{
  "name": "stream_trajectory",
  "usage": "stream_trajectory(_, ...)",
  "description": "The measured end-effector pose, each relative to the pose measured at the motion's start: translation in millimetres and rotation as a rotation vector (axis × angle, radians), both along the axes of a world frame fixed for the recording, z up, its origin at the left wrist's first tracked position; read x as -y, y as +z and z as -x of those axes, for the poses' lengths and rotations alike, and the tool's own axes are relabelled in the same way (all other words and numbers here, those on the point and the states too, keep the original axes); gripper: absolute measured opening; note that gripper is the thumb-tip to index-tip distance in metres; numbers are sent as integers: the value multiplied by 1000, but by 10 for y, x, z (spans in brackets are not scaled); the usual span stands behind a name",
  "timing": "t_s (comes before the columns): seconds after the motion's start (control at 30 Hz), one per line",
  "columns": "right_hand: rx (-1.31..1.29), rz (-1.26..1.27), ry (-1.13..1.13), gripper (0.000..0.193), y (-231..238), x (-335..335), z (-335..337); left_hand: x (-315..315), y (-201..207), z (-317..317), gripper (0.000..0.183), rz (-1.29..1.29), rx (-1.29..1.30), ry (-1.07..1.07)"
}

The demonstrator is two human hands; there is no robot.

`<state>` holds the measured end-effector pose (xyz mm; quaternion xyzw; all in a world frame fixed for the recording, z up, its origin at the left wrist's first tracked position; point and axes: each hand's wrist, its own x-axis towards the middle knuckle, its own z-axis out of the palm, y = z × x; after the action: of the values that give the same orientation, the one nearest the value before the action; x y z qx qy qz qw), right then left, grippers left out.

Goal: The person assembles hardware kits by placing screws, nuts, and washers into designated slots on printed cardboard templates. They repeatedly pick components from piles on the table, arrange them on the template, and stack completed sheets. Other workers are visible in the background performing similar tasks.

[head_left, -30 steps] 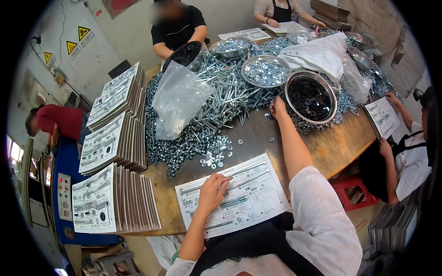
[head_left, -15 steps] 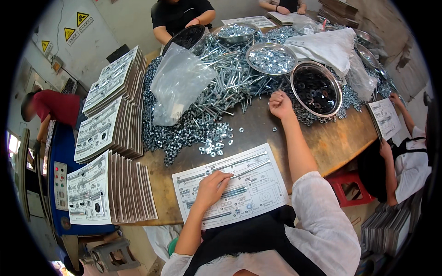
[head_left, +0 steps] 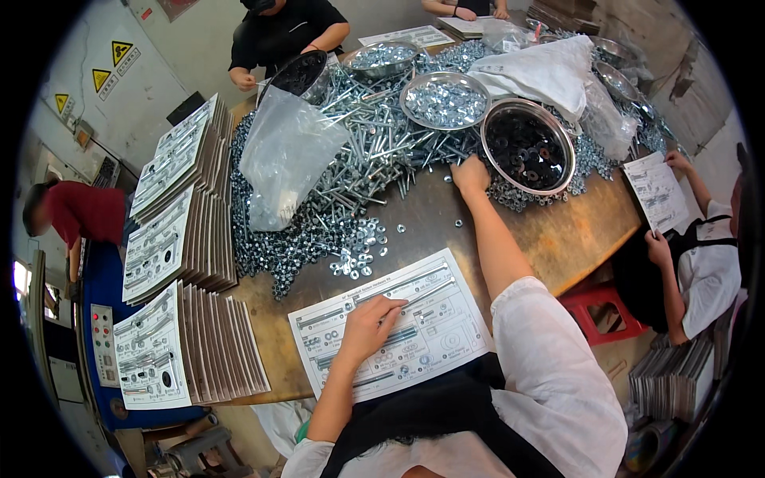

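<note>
A white card [head_left: 456,319] printed with drawings of hardware lies at the table's near edge, with long bolts and small parts on its outlines. My left hand [head_left: 370,328] rests over the middle of the card, fingers stretched out toward the right. My right arm reaches forward, and my right hand [head_left: 471,176] is at the near edge of the heap of bolts [head_left: 362,131]. Its fingers are curled down and partly hidden, so what they pinch does not show. Right beside that hand stands a metal bowl of black washers [head_left: 527,151].
Stacks of printed cards [head_left: 159,251] stand at the left. Behind the bolts are a bowl of shiny washers [head_left: 445,101], a clear plastic bag [head_left: 287,155] and a white sack [head_left: 542,76]. Loose nuts [head_left: 358,247] lie beyond the card. Co-workers sit across and at the right.
My right hand has gone forward and down from above the table to the bolt heap. My left hand stays on the card. The whole view has shifted slightly.
</note>
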<state>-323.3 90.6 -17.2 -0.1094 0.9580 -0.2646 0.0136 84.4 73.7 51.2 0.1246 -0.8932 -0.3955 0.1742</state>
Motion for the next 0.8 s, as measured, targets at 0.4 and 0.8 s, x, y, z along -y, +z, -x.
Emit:
stream_trajectory(0.4,100,478,377,42,304,-792,-926,-13,-52,-288,22,129,-26,121)
stream_trajectory(0.8,886,494,641,29,690,-2104,-2491,-553,-146,161,31,373,-100,-48)
